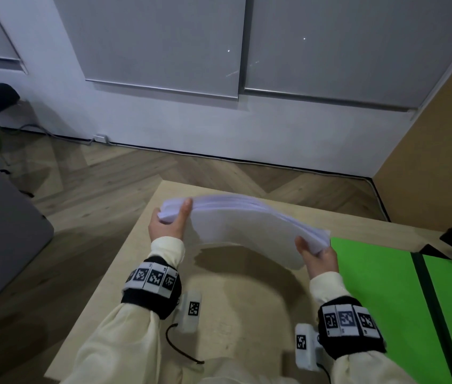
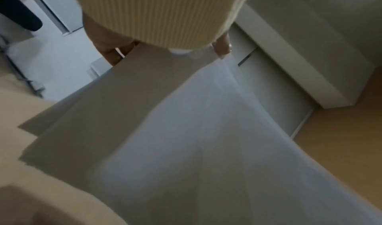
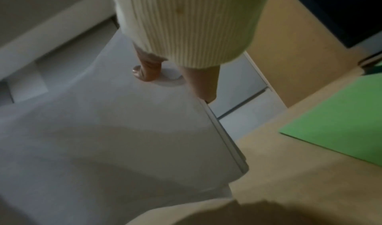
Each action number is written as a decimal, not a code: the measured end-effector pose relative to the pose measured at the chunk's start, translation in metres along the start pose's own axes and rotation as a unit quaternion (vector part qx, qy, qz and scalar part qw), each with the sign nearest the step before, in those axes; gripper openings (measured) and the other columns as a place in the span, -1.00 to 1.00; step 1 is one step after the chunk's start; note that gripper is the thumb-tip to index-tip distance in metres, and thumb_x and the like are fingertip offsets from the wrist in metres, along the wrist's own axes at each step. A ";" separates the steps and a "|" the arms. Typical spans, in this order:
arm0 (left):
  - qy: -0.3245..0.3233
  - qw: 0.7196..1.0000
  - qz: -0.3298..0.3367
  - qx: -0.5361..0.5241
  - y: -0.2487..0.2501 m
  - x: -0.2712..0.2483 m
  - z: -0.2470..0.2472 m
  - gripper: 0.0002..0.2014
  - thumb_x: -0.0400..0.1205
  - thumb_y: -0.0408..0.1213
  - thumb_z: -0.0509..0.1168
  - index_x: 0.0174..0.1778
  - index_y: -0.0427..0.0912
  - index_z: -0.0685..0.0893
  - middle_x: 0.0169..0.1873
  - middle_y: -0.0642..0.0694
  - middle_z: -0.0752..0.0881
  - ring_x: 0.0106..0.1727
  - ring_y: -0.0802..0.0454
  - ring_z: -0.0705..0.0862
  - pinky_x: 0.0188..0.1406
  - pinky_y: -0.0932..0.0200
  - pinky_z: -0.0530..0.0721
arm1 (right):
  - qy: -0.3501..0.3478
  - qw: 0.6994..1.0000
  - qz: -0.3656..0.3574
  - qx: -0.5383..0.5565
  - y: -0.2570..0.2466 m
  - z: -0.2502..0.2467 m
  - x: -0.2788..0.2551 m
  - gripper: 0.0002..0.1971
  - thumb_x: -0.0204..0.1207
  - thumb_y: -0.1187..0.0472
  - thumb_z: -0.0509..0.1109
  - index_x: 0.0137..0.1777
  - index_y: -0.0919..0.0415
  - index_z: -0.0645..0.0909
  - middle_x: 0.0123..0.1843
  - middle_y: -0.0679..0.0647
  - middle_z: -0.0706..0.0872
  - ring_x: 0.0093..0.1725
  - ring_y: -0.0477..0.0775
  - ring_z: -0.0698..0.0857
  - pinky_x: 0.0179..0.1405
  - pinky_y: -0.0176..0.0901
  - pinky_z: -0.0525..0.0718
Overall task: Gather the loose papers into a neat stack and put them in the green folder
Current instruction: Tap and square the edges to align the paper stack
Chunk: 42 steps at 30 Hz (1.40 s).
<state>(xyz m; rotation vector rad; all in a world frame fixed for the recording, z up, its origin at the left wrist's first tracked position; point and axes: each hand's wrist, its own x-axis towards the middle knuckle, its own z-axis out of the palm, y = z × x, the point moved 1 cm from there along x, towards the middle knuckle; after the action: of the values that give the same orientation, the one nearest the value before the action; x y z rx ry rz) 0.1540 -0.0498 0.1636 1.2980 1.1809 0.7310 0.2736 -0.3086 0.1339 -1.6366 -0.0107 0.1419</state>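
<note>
Gathering done, squaring under way: papers [image 1: 244, 225] lifted clear of the table [image 1: 247, 314], held at both short ends. Left hand [image 1: 168, 223] clamped on the far-left end, thumb on top, fingers beneath. Right hand [image 1: 320, 259] clamped on the near-right end in like fashion. Stack bowed upward in the middle, sagging toward each grip. Edges not flush: sheets stepped at the left end in the left wrist view; right edge fairly even in the right wrist view. Sheets white, blank as far as visible. Folder [image 1: 385, 295] green, lying open and flat on the table just right of the right hand, dark spine running through it. Next, by judgement: tap edges true, then carry right and lay onto the folder; risk of fanning if either grip loosens.
</note>
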 end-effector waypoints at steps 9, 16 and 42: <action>0.036 0.999 -0.031 -0.015 -0.017 0.002 0.009 -0.48 0.34 0.05 0.52 0.12 -0.15 0.62 0.22 -0.15 0.66 0.29 -0.11 0.60 0.24 0.16 0.49 | 0.116 0.988 0.074 0.063 0.002 0.014 0.000 -0.82 0.50 0.08 0.41 -0.19 0.18 0.56 -0.29 0.07 0.65 -0.15 0.11 0.58 -0.14 -0.14 0.59; 0.022 0.999 -0.026 -0.018 -0.017 0.012 0.012 -0.66 0.37 0.04 0.49 -0.09 -0.09 0.66 -0.08 -0.08 0.68 0.02 -0.06 0.63 0.02 0.24 0.48 | 0.106 0.991 0.051 0.071 0.004 0.015 0.010 -0.88 0.51 0.04 0.38 -0.21 -0.01 0.52 -0.11 -0.05 0.72 0.08 0.04 0.57 0.12 -0.12 0.46; 0.052 0.996 0.058 -0.036 -0.028 0.015 0.002 -0.47 0.43 -0.18 0.48 0.30 -0.11 0.49 -0.01 -0.01 0.57 0.22 -0.12 0.61 0.11 0.24 0.42 | -0.047 0.998 0.030 -0.020 0.017 0.011 0.005 -0.65 0.36 0.35 0.53 0.15 0.14 0.66 -0.08 0.09 0.69 -0.11 0.02 0.66 -0.22 -0.58 0.65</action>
<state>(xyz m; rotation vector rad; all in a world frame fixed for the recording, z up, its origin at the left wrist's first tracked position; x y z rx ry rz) 0.1546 -0.0417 0.1328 1.2891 1.1586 0.9271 0.2757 -0.2985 0.1158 -1.6690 -0.0380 0.2661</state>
